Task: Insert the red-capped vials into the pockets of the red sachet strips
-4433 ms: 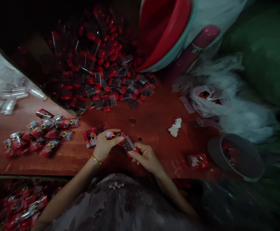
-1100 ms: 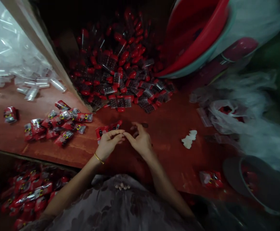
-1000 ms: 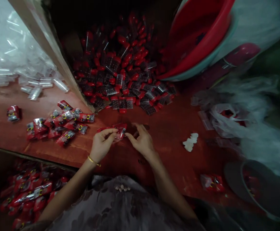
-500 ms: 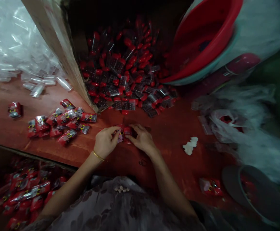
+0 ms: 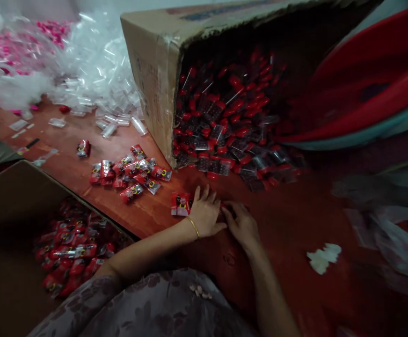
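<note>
Two hands meet on the red-brown wooden table [image 5: 288, 224]. The left hand [image 5: 206, 213] lies palm down with fingers spread, its fingertips beside a flat red printed packet [image 5: 180, 204] lying just to its left. The right hand [image 5: 241, 222] presses close against the left, fingers curled low over the table; whether either hand grips anything between them I cannot tell, since the fingers cover that spot. A thin gold bangle [image 5: 192, 226] circles the left wrist.

Beyond the hands a cardboard box [image 5: 151, 70] lies tipped on its side, spilling glossy clear sachets with red ends [image 5: 225, 135] toward the fingers. Left of the left hand sits a loose cluster of shiny red packets [image 5: 130, 173], and further out a heap of crinkled clear plastic sleeves [image 5: 95, 79]. Near the left forearm an open carton [image 5: 10, 196] holds more red packets. A smooth red basin [image 5: 358, 93] leans beyond the right hand, and a small white crumpled scrap [image 5: 323, 257] lies to that hand's right.

Compared with half a second ago, the hands have flattened onto the table, and the red packet then pinched between them now lies apart beside the left hand.
</note>
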`<state>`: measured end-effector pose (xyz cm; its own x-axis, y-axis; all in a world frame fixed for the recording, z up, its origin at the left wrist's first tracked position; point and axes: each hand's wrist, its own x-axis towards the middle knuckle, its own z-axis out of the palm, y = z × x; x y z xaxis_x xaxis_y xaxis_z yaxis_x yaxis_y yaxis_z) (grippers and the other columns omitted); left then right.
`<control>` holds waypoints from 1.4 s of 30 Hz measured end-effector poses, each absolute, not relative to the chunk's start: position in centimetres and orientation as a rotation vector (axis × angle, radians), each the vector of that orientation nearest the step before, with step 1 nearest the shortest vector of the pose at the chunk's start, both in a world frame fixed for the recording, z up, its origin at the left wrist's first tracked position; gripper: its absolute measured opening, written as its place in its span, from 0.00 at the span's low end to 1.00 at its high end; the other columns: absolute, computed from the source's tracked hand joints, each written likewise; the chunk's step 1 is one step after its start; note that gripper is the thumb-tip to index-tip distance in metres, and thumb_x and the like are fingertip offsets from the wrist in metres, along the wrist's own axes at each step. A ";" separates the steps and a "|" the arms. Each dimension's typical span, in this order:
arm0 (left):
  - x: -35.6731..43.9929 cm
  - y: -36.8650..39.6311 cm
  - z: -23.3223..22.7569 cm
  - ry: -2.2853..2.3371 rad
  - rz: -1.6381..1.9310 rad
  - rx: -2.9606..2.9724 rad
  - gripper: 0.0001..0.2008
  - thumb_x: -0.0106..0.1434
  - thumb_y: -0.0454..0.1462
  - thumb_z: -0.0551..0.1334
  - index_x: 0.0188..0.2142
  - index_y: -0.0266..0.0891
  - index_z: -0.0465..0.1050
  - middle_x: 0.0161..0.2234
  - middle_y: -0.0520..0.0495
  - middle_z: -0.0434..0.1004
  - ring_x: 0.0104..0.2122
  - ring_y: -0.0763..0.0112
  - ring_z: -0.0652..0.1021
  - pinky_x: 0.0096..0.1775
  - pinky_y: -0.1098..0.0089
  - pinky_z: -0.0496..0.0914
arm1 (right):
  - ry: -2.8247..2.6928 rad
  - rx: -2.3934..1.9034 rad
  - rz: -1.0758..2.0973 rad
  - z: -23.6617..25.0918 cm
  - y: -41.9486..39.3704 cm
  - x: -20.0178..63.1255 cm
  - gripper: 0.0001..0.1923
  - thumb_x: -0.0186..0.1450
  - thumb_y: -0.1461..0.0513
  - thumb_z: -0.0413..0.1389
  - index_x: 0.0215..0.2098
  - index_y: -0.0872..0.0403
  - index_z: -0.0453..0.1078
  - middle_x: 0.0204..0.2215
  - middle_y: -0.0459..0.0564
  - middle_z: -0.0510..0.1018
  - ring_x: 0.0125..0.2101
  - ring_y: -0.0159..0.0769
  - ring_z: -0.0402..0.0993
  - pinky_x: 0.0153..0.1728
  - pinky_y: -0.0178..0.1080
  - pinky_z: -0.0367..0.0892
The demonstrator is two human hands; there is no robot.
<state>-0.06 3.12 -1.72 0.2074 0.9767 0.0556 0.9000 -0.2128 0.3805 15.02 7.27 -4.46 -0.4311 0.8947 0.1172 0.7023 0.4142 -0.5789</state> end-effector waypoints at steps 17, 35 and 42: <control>-11.3 -0.6 1.3 2.236 0.505 2.068 0.18 0.58 0.35 0.53 0.47 0.34 0.68 0.38 0.37 0.74 0.37 0.56 0.73 0.39 0.60 0.66 | -1.882 -1.452 0.840 -3.1 5.6 15.8 0.14 0.62 0.54 0.50 0.39 0.53 0.71 0.32 0.49 0.78 0.19 0.30 0.66 0.21 0.34 0.62; -5.7 1.8 -0.7 1.937 0.444 2.378 0.19 0.63 0.42 0.51 0.50 0.40 0.69 0.56 0.42 0.66 0.60 0.52 0.57 0.57 0.49 0.50 | -2.624 -1.174 0.094 -4.0 12.3 12.3 0.23 0.69 0.58 0.40 0.60 0.54 0.56 0.60 0.50 0.60 0.63 0.47 0.42 0.59 0.59 0.34; -3.6 3.2 -3.3 1.897 0.389 2.395 0.16 0.62 0.45 0.54 0.45 0.44 0.74 0.51 0.41 0.71 0.58 0.47 0.60 0.56 0.44 0.50 | -2.603 -1.301 0.188 -3.7 7.6 18.6 0.23 0.68 0.56 0.42 0.59 0.54 0.58 0.59 0.52 0.61 0.62 0.47 0.46 0.59 0.58 0.42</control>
<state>-3.63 3.18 -3.27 0.2099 0.9648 0.1582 0.9493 -0.2399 0.2034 18.58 7.65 -3.68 -0.5817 0.8009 0.1422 0.7721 0.5986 -0.2133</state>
